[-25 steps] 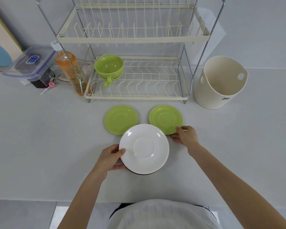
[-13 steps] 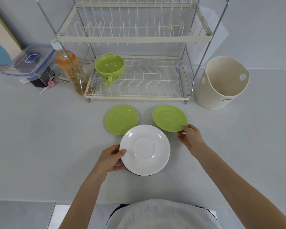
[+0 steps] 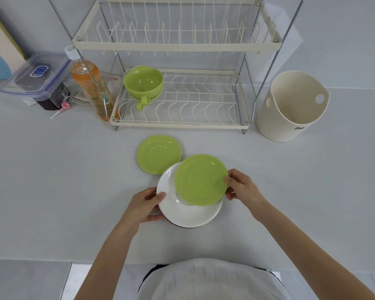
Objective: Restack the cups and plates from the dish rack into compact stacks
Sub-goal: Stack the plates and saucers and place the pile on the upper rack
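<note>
Fingertips of your right hand [image 3: 240, 187] pinch the rim of one green saucer [image 3: 200, 179], holding it tilted above the white plate [image 3: 188, 213] so it can settle centred. Your left hand [image 3: 146, 204] grips that plate's left edge, probably to steady the stack; a dark rim shows beneath it. Just beyond, a second green saucer [image 3: 158, 153] lies flat on the bench [image 3: 63, 169], likely next. Farther back, nested green cups [image 3: 143, 83] sit on the dish rack [image 3: 180, 100] lower tier.
</note>
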Available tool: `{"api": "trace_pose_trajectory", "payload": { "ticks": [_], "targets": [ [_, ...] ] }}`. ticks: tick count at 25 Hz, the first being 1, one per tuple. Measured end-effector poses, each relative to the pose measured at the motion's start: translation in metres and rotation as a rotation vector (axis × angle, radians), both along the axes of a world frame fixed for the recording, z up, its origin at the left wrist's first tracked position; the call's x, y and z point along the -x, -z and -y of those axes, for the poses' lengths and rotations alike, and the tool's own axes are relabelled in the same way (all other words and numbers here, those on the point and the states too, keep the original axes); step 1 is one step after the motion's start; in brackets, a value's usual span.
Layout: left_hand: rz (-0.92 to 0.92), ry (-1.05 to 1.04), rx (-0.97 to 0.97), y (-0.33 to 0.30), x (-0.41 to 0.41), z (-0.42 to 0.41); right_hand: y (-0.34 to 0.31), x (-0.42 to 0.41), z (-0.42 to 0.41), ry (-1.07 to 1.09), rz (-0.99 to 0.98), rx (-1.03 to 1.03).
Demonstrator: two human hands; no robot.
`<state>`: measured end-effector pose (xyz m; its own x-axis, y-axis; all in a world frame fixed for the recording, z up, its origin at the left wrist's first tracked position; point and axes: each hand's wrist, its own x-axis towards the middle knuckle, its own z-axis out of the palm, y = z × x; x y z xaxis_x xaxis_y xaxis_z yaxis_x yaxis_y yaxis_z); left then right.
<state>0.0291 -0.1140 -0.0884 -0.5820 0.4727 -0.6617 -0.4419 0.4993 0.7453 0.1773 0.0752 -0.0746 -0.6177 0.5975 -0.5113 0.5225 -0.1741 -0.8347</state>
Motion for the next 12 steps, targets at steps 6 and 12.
{"api": "trace_pose_trajectory", "payload": {
  "ticks": [6,12],
  "targets": [
    [-0.016,-0.030,0.006,-0.0009,-0.0025,-0.0010,0.0031,-0.0025,0.0056,-0.247,0.078,-0.242],
    [-0.013,-0.007,0.010,-0.0035,-0.0016,-0.0013,0.0048,0.0024,0.0077,-0.352,0.111,-0.579]
  ]
}}
